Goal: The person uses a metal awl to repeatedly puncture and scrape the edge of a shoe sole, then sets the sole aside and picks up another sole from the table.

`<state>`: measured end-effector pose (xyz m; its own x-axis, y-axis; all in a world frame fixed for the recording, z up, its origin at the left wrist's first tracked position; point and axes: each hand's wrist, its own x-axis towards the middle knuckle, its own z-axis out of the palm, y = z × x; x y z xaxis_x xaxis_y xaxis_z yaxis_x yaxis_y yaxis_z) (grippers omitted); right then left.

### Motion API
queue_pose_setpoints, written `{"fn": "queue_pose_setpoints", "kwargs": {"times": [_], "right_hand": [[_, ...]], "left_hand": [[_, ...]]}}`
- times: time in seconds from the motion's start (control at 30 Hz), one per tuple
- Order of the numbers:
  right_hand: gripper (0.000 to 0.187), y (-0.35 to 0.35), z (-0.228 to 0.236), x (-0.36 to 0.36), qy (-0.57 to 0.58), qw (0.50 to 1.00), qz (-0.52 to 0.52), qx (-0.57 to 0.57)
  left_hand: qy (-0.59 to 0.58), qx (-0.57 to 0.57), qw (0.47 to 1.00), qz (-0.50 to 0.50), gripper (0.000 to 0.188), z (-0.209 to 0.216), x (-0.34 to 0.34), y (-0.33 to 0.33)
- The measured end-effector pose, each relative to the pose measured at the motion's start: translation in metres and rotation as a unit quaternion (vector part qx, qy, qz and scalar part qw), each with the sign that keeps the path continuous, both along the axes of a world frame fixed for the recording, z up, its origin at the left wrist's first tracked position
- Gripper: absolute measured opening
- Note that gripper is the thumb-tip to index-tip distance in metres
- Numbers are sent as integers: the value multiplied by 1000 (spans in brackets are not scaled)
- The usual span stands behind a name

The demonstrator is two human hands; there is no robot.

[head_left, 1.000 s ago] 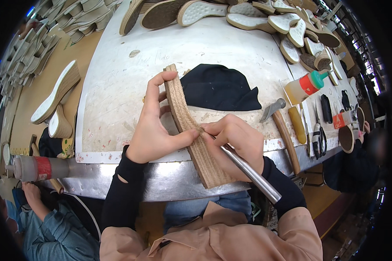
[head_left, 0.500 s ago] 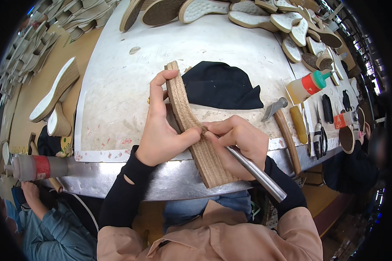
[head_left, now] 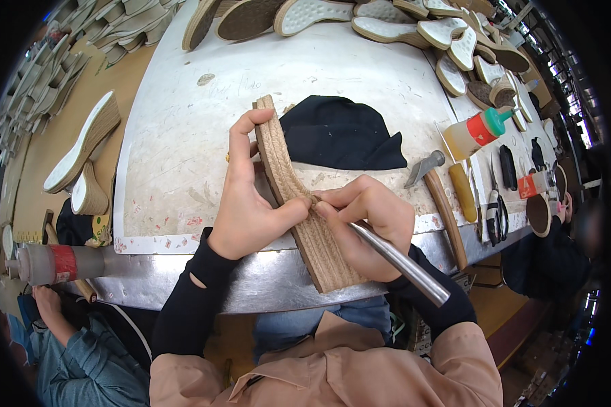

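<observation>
Braided wedge sole (head_left: 327, 252) lies gripped between thumb and fingers of the left hand (head_left: 251, 218); narrowed fingertips of the right hand (head_left: 379, 220), which holds a metal rod (head_left: 409, 268), meet beside that thumb. Probably light, stiff; best gripped by its edges.

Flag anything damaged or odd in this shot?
The left black sleeve has an opening near its cuff, exposing skin; tear or thumb hole, I can't tell. The white work surface looks worn: scuffed, with reddish marks toward its near edge.
</observation>
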<state>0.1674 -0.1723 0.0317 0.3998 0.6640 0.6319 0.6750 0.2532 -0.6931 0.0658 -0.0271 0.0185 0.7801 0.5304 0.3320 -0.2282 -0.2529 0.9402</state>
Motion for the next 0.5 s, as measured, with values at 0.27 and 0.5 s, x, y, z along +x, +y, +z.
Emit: {"fn": "queue_pose_setpoints", "kwargs": {"times": [0.27, 0.5], "right_hand": [[27, 0, -2, -2, 79, 997, -17, -5], [30, -5, -2, 1, 129, 991, 12, -43]], "left_hand": [[-10, -6, 1000, -1, 88, -1, 0, 1], [-13, -5, 1000, -5, 88, -2, 0, 2]]}}
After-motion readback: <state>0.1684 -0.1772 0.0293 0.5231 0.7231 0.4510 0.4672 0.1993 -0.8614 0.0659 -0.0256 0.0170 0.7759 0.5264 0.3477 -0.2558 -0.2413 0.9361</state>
